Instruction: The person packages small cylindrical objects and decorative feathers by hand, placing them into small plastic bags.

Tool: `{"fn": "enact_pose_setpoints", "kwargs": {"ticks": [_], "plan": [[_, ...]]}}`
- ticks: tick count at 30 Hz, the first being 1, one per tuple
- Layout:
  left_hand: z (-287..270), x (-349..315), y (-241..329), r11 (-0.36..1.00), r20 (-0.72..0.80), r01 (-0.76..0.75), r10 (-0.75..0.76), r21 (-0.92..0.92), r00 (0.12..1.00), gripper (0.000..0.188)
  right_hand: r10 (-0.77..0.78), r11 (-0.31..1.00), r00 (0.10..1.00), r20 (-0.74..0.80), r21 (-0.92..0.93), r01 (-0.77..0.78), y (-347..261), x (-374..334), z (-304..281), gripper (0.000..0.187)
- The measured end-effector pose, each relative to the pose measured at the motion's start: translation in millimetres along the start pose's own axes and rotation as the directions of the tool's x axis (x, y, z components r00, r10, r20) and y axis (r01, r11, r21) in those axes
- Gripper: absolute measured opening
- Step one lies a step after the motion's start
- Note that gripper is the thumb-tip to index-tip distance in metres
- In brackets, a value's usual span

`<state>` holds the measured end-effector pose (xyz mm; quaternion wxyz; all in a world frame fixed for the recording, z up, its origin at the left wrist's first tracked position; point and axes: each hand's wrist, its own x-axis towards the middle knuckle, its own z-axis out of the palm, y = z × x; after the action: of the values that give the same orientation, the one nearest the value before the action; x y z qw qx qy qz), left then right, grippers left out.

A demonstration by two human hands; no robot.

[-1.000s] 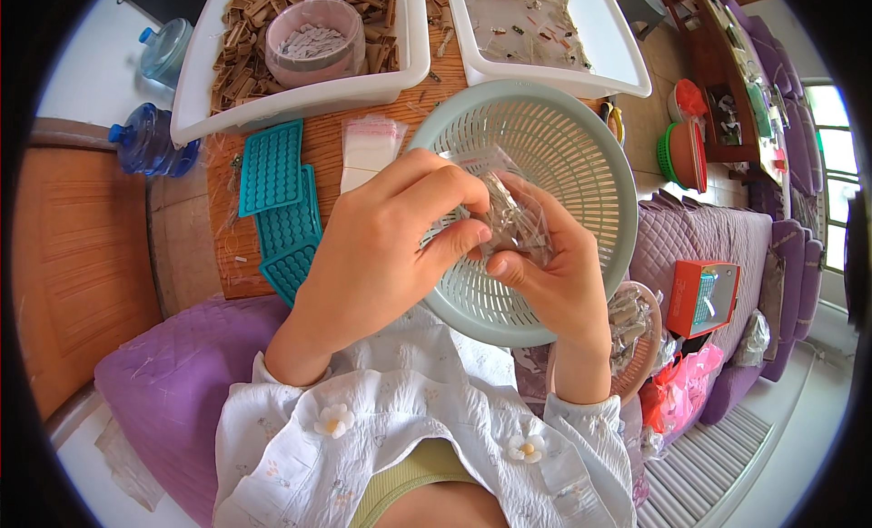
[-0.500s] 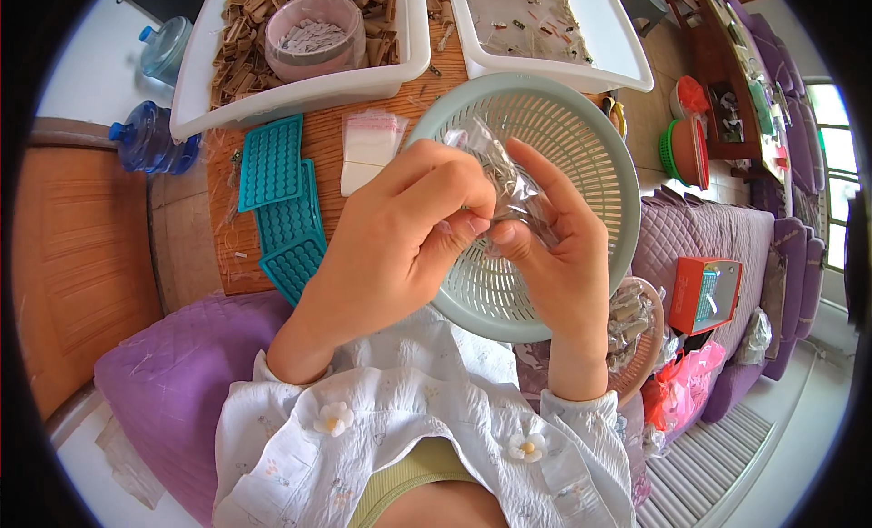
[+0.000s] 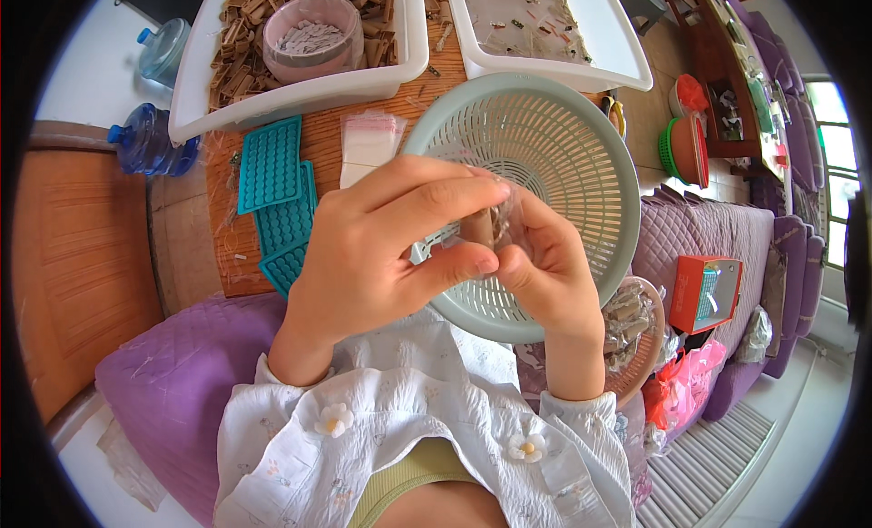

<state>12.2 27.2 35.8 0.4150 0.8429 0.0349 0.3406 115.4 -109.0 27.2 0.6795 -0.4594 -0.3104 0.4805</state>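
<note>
A small clear plastic bag point(image 3: 510, 217) is held up between my two hands, above a grey-green slotted basket point(image 3: 629, 196). Inside or against it shows a brown, tube-like piece point(image 3: 478, 228), partly covered by fingers. My left hand point(image 3: 377, 242) is closed over the bag's near-left side, thumb below and fingers arched over the top. My right hand point(image 3: 563, 278) pinches the bag's other side between thumb and fingers. The bag's far end and the rest of its contents are hidden.
Beyond the basket stand a white tub point(image 3: 400, 78) of brown pieces with a pink bowl point(image 3: 313, 60) in it, and a second white tray point(image 3: 627, 69). Teal moulded trays point(image 3: 271, 169) and flat clear bags point(image 3: 363, 151) lie left. A pink basket point(image 3: 647, 373) of bagged pieces sits right.
The bag has turned in my hands, and the brown piece now shows between my fingers. My left fingers have shifted from a curled pinch to reaching over the bag.
</note>
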Motion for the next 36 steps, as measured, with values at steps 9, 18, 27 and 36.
{"fn": "enact_pose_setpoints", "kwargs": {"ticks": [9,18,27,36], "plan": [[5.5,-3.5,4.1,0.992,0.095,0.115,-0.110,-0.046,0.989,0.035,0.082,0.994,0.992,-0.094,-0.060,-0.088,-1.1,2.1,4.9,0.036],[14.0,-3.5,-2.7,0.960,-0.094,-0.031,0.059,0.278,0.994,0.021,-0.114,0.769,0.968,-0.224,-0.637,-0.056,-0.9,1.0,15.7,0.021],[10.7,-0.8,-22.8,0.960,-0.131,0.237,-0.257,-0.149,0.958,0.009,-0.247,0.268,0.969,-0.012,-0.962,0.057,-6.1,-3.7,16.8,0.024],[14.6,-16.3,-32.1,0.217,0.151,0.214,-0.275,-0.952,0.949,0.019,-0.246,0.891,0.923,-0.295,-0.444,0.095,-3.3,-17.0,-6.3,0.026]]}}
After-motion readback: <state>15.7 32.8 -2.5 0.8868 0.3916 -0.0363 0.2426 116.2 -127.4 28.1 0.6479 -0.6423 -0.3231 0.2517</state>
